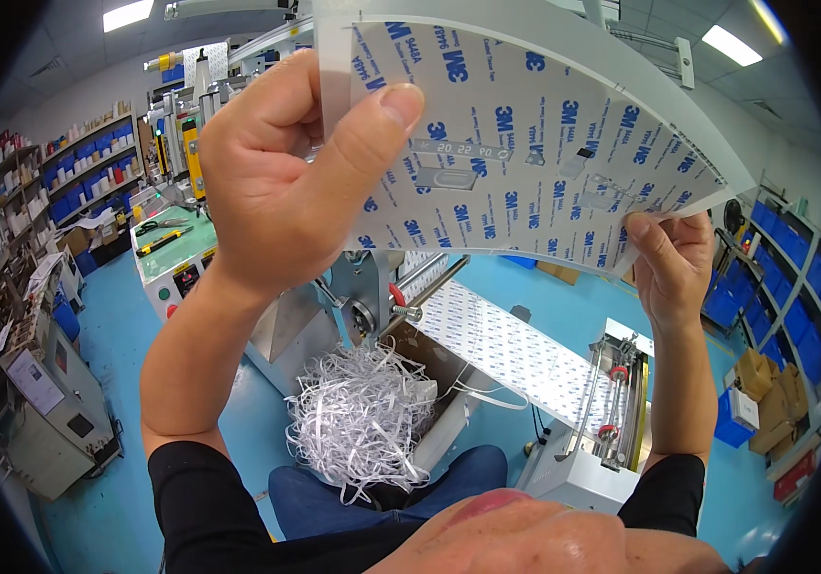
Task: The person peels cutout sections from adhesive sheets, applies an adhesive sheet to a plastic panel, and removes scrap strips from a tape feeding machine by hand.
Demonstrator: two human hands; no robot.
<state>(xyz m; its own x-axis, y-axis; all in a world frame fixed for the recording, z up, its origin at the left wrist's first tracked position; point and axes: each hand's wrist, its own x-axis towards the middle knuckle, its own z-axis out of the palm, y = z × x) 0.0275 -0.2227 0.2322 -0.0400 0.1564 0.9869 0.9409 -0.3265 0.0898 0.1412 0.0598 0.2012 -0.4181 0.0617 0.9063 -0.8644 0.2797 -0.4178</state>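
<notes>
Raised in front of me is a white sheet of adhesive-backed film (487, 115), its liner covered with repeated blue print. Small cut-outs and clear windows show around its middle. The sheet bows and tilts down toward the right. My left hand (286, 182) grips its left edge, thumb flat on the printed face and fingers behind. At the lower right corner, my right hand (673, 258) pinches the sheet between thumb and fingers. Below it, a long web (511, 335) with similar blue print runs to a roller unit (611, 411) at the right.
A tangled heap of white waste strips (358, 416) lies by my knees. Left of it is a machine bench with a green top (176, 251), holding scissors and a yellow cutter (164, 241). Shelves with blue bins (783, 258) and cardboard boxes (769, 383) stand right; a grey cabinet (56, 411) stands left.
</notes>
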